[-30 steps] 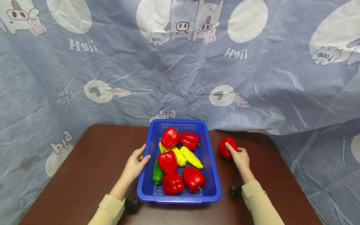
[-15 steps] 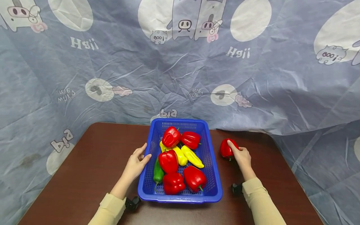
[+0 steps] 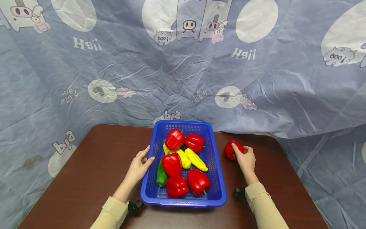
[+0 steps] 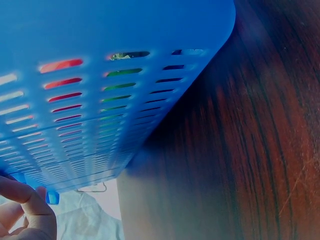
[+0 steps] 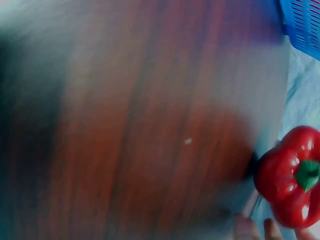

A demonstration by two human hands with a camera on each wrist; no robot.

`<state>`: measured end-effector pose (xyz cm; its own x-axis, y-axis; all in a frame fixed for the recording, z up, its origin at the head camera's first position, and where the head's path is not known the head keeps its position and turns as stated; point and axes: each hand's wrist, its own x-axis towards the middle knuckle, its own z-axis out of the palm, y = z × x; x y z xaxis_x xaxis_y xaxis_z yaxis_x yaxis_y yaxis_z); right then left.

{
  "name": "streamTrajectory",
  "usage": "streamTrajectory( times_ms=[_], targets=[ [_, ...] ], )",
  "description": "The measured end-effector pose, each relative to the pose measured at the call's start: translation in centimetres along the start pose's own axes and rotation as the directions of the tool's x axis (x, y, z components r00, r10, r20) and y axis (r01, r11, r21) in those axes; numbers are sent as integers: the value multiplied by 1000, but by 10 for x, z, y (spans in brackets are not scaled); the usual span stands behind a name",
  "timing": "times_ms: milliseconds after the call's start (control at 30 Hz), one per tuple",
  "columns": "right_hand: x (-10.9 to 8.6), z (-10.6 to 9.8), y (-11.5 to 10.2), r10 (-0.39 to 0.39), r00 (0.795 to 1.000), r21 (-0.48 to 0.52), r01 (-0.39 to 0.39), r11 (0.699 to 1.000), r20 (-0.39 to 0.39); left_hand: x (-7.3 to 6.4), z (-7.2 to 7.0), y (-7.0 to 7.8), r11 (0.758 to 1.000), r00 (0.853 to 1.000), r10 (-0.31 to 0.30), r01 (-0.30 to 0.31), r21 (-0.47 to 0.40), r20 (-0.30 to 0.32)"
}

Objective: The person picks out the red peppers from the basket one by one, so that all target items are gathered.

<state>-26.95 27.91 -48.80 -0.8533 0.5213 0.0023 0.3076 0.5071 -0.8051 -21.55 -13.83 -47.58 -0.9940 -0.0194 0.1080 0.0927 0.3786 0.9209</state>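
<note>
To the right of a blue plastic basket (image 3: 183, 203), my right hand (image 3: 247, 159) grips a red bell pepper (image 3: 230, 150), thumb on top. In the right wrist view the same bell pepper (image 5: 280, 175) shows its green stem, with fingertips (image 5: 245, 227) at its lower side. My left hand (image 3: 137, 166) holds the basket's left rim, thumb over the edge. From the left wrist, curled fingers (image 4: 37, 212) show by the slotted basket wall (image 4: 90, 30). Inside lie several red bell peppers (image 3: 176, 187), yellow peppers (image 3: 195, 159) and a green pepper (image 3: 161, 174).
A dark brown wooden table (image 3: 85, 178) carries the basket. Behind it hangs a grey-blue printed cloth (image 3: 160, 73), reaching down to the table's far edge. Black wrist devices (image 3: 135, 206) sit below both wrists.
The right hand has turned the red bell pepper so its stem faces more toward the head camera. The left hand stays on the rim. The head view has shifted slightly.
</note>
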Motion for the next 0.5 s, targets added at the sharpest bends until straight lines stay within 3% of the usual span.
streamTrajectory(
  times_ms=[133, 267, 500],
  targets=[
    [-2, 6, -1, -71, 997, -15, 72, 997, 35, 1, 0, 0, 1000, 1000, 6, -6, 0, -15],
    [-4, 10, -4, -83, 996, -3, 83, 997, 32, 1, 0, 0, 1000, 1000, 6, -6, 0, -10],
    [-4, 10, -5, -92, 995, 14, 93, 996, -45, 0, 0, 0, 1000, 1000, -4, 4, -9, 0]
  ],
)
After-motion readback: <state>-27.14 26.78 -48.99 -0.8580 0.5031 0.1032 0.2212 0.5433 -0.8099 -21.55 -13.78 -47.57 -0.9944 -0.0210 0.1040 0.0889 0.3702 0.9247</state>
